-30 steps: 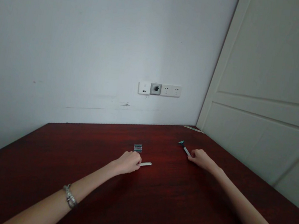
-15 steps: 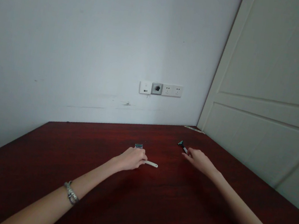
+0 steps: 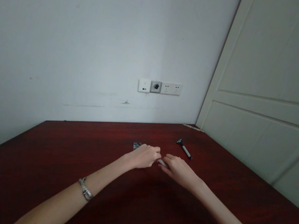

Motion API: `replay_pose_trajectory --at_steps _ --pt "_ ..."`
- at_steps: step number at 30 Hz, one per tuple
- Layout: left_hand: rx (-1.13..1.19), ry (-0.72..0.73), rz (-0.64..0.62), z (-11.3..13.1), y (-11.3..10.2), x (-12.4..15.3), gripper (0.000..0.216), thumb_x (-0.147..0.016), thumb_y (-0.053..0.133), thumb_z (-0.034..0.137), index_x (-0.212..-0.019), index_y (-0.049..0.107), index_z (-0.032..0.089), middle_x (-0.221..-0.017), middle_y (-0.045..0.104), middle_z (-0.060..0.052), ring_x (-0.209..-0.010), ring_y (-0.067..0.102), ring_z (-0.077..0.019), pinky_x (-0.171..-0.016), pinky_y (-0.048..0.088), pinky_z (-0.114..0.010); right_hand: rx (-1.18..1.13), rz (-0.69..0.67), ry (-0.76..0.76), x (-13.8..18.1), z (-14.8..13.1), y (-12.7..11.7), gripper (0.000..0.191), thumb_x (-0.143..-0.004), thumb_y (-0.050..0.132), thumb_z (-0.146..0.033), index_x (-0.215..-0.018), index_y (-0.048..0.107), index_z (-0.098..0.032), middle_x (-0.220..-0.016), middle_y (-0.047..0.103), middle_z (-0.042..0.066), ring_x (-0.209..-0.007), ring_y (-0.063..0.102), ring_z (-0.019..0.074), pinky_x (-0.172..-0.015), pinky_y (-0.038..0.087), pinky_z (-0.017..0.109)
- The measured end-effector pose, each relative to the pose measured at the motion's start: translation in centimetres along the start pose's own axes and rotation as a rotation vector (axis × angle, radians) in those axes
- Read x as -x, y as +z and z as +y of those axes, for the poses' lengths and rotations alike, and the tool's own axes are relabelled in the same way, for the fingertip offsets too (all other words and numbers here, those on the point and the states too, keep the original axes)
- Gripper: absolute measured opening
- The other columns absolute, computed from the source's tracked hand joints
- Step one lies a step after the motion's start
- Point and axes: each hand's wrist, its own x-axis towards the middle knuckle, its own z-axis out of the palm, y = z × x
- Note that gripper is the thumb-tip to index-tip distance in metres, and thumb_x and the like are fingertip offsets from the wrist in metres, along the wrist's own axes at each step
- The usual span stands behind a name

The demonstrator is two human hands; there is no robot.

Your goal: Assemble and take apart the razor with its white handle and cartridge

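Observation:
My left hand [image 3: 146, 156], with a silver bracelet on its wrist, is closed at one end of a slim white handle [image 3: 163, 163]. My right hand [image 3: 178, 169] is closed on the other end, close beside the left. Only a short piece of the handle shows between my fingers, so its kind is hidden. A razor [image 3: 185, 149] with a grey-and-black grip lies on the table beyond my right hand, touched by neither hand. Just behind my left hand lies a small, flat, dark, shiny piece [image 3: 136, 146], partly covered by it.
The dark red wooden table [image 3: 74, 160] meets a white wall carrying a row of sockets [image 3: 171, 89]. A pale panelled door [image 3: 263, 136] borders the right side. A thin strip [image 3: 193, 127] lies in the far right corner.
My right hand has let go of the razor and moved left and nearer onto the white handle. My left hand has shifted right with the handle.

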Motion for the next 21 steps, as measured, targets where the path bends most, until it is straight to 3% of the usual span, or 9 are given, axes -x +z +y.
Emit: replay_pose_trajectory --at_steps 13,17,21 --pt "0.095 -0.014 0.050 0.7 0.9 -2.5 0.023 -0.090 0.038 0.026 -0.097 0.059 0.018 -0.099 0.058 -0.006 -0.087 0.060 -0.0184 -0.067 0.046 -0.026 -0.199 0.181 0.022 1.3 1.9 0.6 0.033 -0.093 0.033 -0.032 -0.100 0.061 -0.017 -0.091 0.067 0.009 -0.081 0.064 0.0194 -0.073 0.046 0.028" --pt "0.125 -0.052 0.111 0.6 0.8 -2.7 0.026 -0.090 0.039 0.031 -0.100 0.059 0.019 -0.101 0.057 -0.006 -0.089 0.060 -0.0184 -0.069 0.046 -0.027 -0.160 0.161 0.121 1.8 2.6 0.7 0.034 -0.094 0.027 -0.033 -0.097 0.058 -0.018 -0.085 0.066 0.008 -0.078 0.064 0.0198 -0.069 0.045 0.028" --pt "0.171 -0.161 0.168 -1.0 0.4 -1.8 0.029 -0.089 0.042 0.032 -0.109 0.058 0.020 -0.108 0.057 -0.006 -0.096 0.057 -0.0184 -0.076 0.046 -0.028 -0.078 0.167 0.303 2.5 5.2 0.8 0.032 -0.094 0.025 -0.037 -0.099 0.051 -0.018 -0.081 0.066 0.008 -0.073 0.064 0.0216 -0.062 0.042 0.027"
